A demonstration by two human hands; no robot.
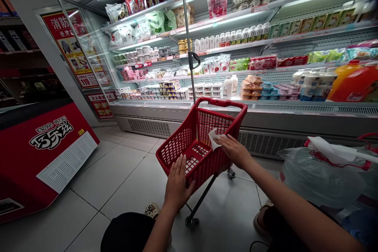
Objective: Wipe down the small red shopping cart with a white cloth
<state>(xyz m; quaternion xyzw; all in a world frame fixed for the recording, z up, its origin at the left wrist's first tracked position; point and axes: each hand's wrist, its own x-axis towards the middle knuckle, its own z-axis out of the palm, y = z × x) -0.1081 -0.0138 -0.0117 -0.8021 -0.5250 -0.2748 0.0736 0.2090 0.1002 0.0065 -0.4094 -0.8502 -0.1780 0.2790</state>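
Observation:
A red plastic shopping cart (208, 167) with grid walls stands in front of me, its basket holding nothing that I can make out. My left hand (178, 185) rests flat against the near corner of the basket, fingers stretched out. At the top edge of the near side, toward the handle end, my right hand (235, 150) grips a white wipe (214, 140). Part of the wipe hangs over the inner side of that edge. The undersides of my right fingers are hidden.
An open refrigerated display (212, 106) with packed shelves lines the back. To the left stands a red chest freezer (59, 157). Plastic-wrapped bottles (321, 173) with a white cloth or paper (333, 149) on top sit at the right. Tiled floor (118, 181) surrounds the cart.

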